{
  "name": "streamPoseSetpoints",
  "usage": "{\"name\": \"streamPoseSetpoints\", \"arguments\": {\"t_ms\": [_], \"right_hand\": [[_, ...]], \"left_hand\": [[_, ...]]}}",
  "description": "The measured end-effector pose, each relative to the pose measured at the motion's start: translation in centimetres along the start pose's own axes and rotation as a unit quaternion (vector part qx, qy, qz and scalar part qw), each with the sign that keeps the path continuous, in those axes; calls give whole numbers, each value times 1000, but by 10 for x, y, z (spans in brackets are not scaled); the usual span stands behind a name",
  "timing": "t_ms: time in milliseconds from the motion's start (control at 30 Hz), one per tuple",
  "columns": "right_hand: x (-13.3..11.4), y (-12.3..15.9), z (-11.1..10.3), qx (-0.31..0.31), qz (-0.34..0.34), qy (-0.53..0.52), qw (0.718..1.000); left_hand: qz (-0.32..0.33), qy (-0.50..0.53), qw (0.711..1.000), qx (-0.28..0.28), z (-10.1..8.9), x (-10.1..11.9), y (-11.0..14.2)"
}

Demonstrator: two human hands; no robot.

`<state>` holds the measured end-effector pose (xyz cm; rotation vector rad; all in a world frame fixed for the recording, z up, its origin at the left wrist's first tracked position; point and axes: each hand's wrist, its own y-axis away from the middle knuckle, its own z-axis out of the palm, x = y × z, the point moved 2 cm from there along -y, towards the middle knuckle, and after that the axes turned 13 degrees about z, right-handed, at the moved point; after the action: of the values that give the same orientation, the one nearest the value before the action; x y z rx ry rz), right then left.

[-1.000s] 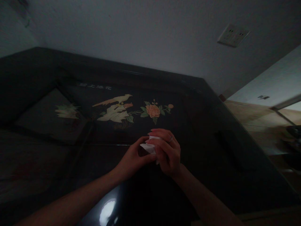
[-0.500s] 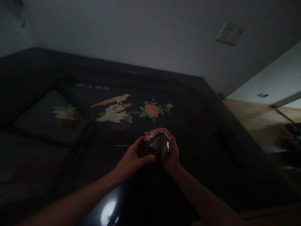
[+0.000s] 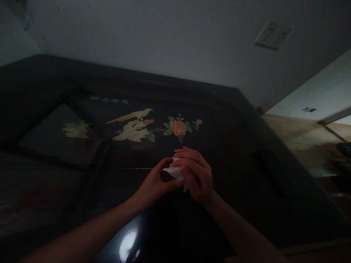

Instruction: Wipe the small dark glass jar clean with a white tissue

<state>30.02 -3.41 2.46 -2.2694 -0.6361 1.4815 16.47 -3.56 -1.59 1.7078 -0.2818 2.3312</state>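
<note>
My left hand (image 3: 155,184) is curled around a dark, shiny, rounded object (image 3: 165,176), mostly hidden now; its exact kind I cannot make out. My right hand (image 3: 199,175), wearing a ring on one finger, is closed over a crumpled white tissue (image 3: 174,172) and presses it on top of that object. The two hands meet above a glossy black tabletop (image 3: 227,146), just in front of its inlaid picture of an orange flower (image 3: 178,127) and a bird (image 3: 134,115) on a pale rock.
Along the far edge rises a grey wall with a white socket plate (image 3: 274,35). A long dark shape (image 3: 270,173) lies on the right of the tabletop. A dark framed pane (image 3: 63,128) shows at left. Beyond the right edge is light wooden flooring (image 3: 282,131).
My right hand has come from the object's right side to over its top, bringing the tissue across it. The shiny surface seen before is now covered. My left hand keeps its place.
</note>
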Motion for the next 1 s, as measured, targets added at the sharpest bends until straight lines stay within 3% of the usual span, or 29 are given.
{"name": "streamPoseSetpoints", "arguments": {"t_ms": [100, 233, 400, 433, 500, 567, 633, 700, 767, 867, 1000], "right_hand": [[9, 2, 4, 61, 126, -120, 983], [20, 7, 14, 101, 281, -242, 923], [28, 12, 22, 89, 346, -363, 861], [28, 13, 22, 86, 346, -360, 862], [24, 12, 17, 86, 312, -296, 899], [16, 9, 10, 77, 219, -186, 955], [7, 6, 4, 51, 101, -73, 991], [1, 3, 0, 23, 1, 13, 1000], [-2, 1, -1, 3, -57, 58, 997], [0, 1, -1, 8, -34, 44, 998], [9, 5, 4, 71, 126, -104, 984]], "left_hand": [[0, 15, 1000, 8, 1, -1, 0], [-5, 22, 1000, 12, 2, 1, 1], [-19, 11, 1000, 12, 4, 5, 1], [-23, 9, 1000, 14, 4, 6, 0], [-25, 5, 999, 21, 3, 6, 0], [-22, 4, 999, 22, 2, 4, 0], [-9, 8, 1000, 18, 2, 2, 0], [1, 11, 1000, 9, 2, 1, 0], [-1, 11, 1000, 3, 3, 1, 0], [-3, 15, 1000, -1, 3, 2, 0], [-13, 24, 999, 20, 2, 2, 0]]}}
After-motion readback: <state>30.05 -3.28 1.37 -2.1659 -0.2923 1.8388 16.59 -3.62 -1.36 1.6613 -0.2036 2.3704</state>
